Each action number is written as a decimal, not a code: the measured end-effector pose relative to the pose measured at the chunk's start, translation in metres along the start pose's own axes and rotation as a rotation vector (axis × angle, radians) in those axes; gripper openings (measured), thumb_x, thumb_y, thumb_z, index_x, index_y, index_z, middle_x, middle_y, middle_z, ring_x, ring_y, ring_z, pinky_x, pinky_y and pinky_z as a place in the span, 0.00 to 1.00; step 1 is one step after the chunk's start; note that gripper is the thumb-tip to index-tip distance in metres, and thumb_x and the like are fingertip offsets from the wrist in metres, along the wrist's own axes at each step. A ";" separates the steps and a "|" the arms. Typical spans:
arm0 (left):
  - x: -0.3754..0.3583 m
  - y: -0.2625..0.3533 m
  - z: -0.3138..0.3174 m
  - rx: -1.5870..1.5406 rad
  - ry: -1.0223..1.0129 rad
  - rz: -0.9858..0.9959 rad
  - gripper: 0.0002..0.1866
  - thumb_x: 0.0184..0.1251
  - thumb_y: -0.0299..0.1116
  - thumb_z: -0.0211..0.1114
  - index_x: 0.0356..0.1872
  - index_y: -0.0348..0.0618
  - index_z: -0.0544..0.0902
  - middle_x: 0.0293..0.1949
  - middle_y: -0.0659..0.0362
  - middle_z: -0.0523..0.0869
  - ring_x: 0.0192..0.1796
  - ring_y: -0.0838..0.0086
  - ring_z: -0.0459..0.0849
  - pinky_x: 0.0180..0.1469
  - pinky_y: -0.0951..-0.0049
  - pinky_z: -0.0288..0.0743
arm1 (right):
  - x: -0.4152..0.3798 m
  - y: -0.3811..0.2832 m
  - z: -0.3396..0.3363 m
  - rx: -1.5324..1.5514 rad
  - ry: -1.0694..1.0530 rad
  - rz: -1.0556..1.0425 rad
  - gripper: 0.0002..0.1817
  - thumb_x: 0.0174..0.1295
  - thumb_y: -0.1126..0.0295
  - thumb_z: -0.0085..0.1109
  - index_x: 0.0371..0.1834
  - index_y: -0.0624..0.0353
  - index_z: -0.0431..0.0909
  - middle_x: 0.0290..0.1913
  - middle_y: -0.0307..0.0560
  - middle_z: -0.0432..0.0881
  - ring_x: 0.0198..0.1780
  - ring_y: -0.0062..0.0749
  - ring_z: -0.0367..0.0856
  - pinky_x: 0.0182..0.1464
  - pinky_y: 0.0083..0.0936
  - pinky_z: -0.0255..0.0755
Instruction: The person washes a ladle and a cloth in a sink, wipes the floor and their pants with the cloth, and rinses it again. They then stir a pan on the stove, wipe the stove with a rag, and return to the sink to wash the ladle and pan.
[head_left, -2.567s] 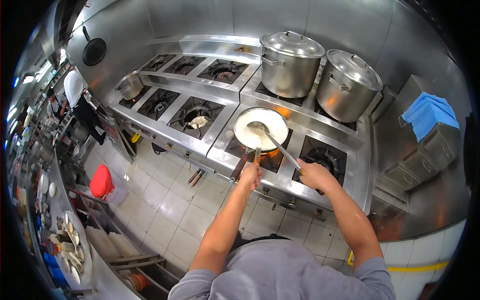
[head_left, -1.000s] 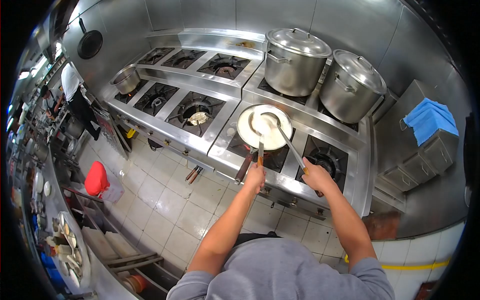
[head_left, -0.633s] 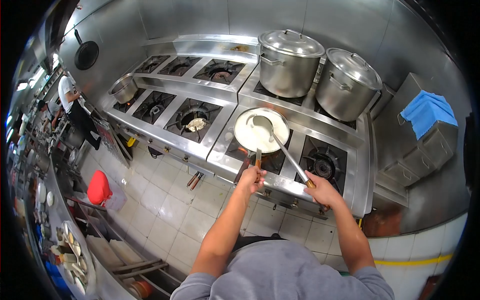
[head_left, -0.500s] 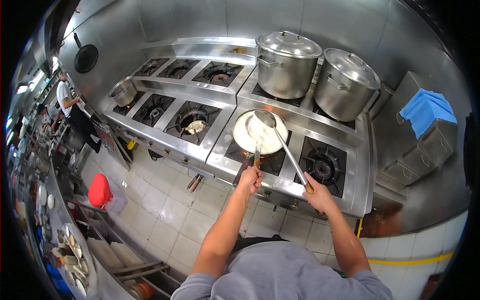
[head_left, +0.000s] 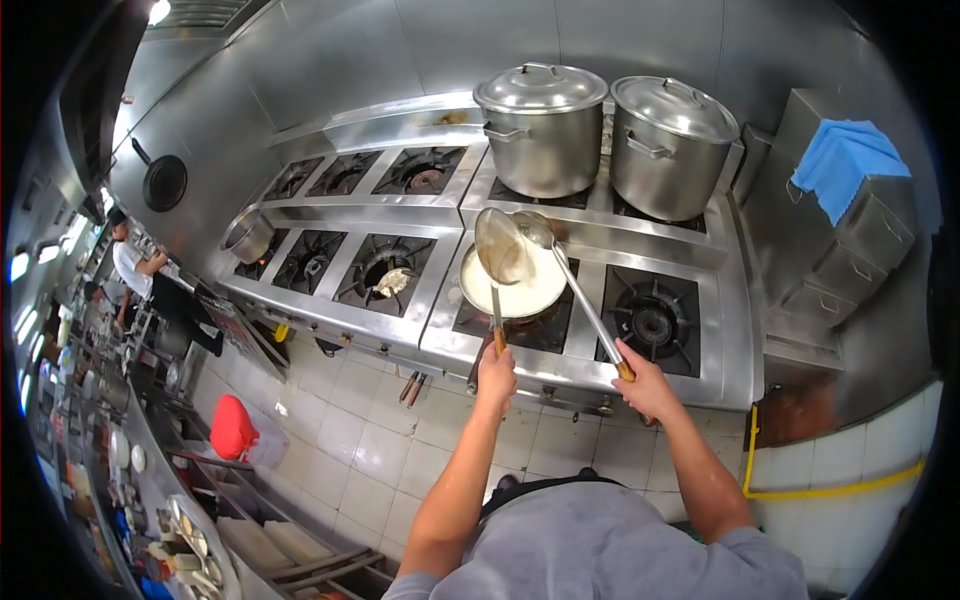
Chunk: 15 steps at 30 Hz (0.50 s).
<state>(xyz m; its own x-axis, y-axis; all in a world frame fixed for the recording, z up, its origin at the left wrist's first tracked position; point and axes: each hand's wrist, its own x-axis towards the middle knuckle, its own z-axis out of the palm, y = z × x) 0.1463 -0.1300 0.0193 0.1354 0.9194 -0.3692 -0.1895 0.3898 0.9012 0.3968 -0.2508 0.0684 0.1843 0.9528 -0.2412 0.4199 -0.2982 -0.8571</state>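
My left hand (head_left: pixel 496 380) is closed round the wooden handle of a round skimmer (head_left: pixel 498 245), which looks like fine mesh. The skimmer is raised and tilted over the left side of a pan holding creamy white liquid (head_left: pixel 545 285). My right hand (head_left: pixel 645 385) grips the wooden end of a long metal ladle (head_left: pixel 592 312). The ladle's bowl is at the pan's far side, close beside the skimmer and partly overlapped by it. Beneath them the pan sits on a front burner, its dark handle partly hidden behind my left hand.
Two lidded stockpots (head_left: pixel 545 140) stand behind the pan. To its right is a bare burner (head_left: pixel 652 322); on its left, another burner carries a pale crumpled lump (head_left: pixel 393 282). A small pot (head_left: pixel 248 236) sits farther left. A blue cloth (head_left: pixel 848 165) drapes the right cabinet. People stand at far left.
My left hand has lifted the skimmer out of the white liquid and tilted it up. The ladle's bowl has shifted slightly toward the pan's far side. The camera view has turned a little.
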 end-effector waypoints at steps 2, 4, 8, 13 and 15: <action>-0.003 -0.001 0.000 0.026 0.015 0.018 0.09 0.74 0.33 0.49 0.52 0.47 0.69 0.22 0.68 0.67 0.14 0.86 0.60 0.12 0.82 0.51 | 0.002 0.005 0.002 -0.020 0.013 -0.028 0.40 0.56 0.73 0.61 0.75 0.46 0.58 0.32 0.53 0.79 0.29 0.33 0.79 0.37 0.29 0.74; -0.005 -0.002 0.001 0.050 0.029 0.037 0.11 0.74 0.33 0.49 0.53 0.47 0.69 0.22 0.68 0.67 0.15 0.86 0.61 0.12 0.82 0.52 | 0.004 0.006 0.002 -0.019 0.000 -0.030 0.40 0.55 0.73 0.61 0.74 0.46 0.58 0.33 0.58 0.79 0.31 0.38 0.79 0.41 0.30 0.73; -0.006 -0.010 0.001 0.059 0.054 0.064 0.12 0.74 0.33 0.49 0.55 0.47 0.69 0.22 0.69 0.66 0.15 0.87 0.61 0.12 0.83 0.52 | 0.009 0.013 0.003 -0.056 0.022 -0.112 0.40 0.55 0.71 0.61 0.74 0.47 0.58 0.34 0.60 0.80 0.32 0.43 0.80 0.42 0.30 0.73; 0.003 -0.026 0.001 0.102 0.106 0.136 0.10 0.75 0.33 0.49 0.53 0.47 0.69 0.21 0.69 0.66 0.15 0.87 0.61 0.12 0.82 0.52 | 0.022 0.004 0.003 -0.075 -0.041 -0.053 0.39 0.55 0.68 0.61 0.74 0.49 0.58 0.40 0.64 0.82 0.40 0.54 0.82 0.46 0.33 0.74; 0.005 -0.030 0.004 0.116 0.094 0.117 0.07 0.75 0.34 0.49 0.50 0.49 0.69 0.22 0.69 0.67 0.15 0.87 0.61 0.12 0.83 0.51 | 0.044 0.012 0.011 -0.107 -0.054 -0.071 0.39 0.56 0.68 0.60 0.74 0.49 0.58 0.42 0.65 0.82 0.42 0.56 0.82 0.47 0.36 0.74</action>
<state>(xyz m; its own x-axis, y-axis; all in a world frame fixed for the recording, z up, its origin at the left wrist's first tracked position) 0.1568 -0.1370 -0.0088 0.0260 0.9612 -0.2747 -0.0842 0.2759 0.9575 0.4003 -0.2119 0.0424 0.1042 0.9726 -0.2078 0.5228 -0.2313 -0.8205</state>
